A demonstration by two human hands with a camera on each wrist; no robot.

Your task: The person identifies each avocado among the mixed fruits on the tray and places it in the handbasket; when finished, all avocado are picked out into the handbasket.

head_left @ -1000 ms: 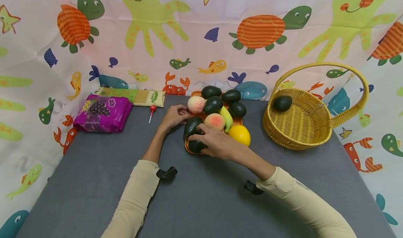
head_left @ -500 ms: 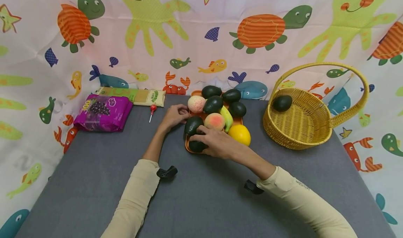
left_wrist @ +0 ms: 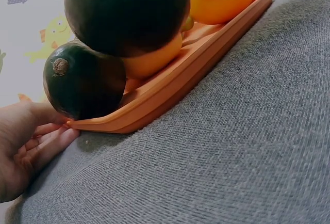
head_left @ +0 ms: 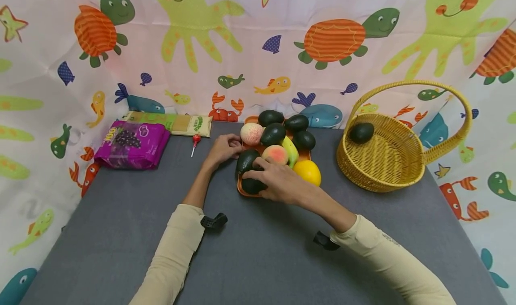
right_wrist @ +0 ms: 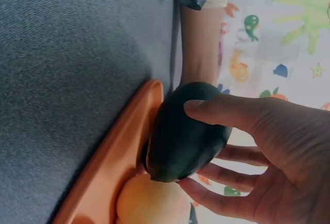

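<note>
My right hand [head_left: 278,179] grips a dark green avocado [right_wrist: 180,136] at the near left corner of an orange tray [left_wrist: 170,95], thumb on one side and fingers on the other. In the left wrist view, that avocado [left_wrist: 129,12] stands higher than the one beside it. My left hand [head_left: 225,149] holds the tray's left edge between thumb and fingers, next to another avocado [left_wrist: 85,82]. Several more avocados, two peaches [head_left: 275,155], a banana [head_left: 290,150] and a yellow-orange round fruit [head_left: 307,173] are heaped on the tray.
A yellow wicker basket [head_left: 379,179] with a tall handle stands to the right, one avocado [head_left: 361,132] inside it. At the back left lie a purple grape-printed pack [head_left: 133,144], a flat beige-green packet [head_left: 189,125] and a red lollipop [head_left: 196,138]. A printed curtain hangs behind.
</note>
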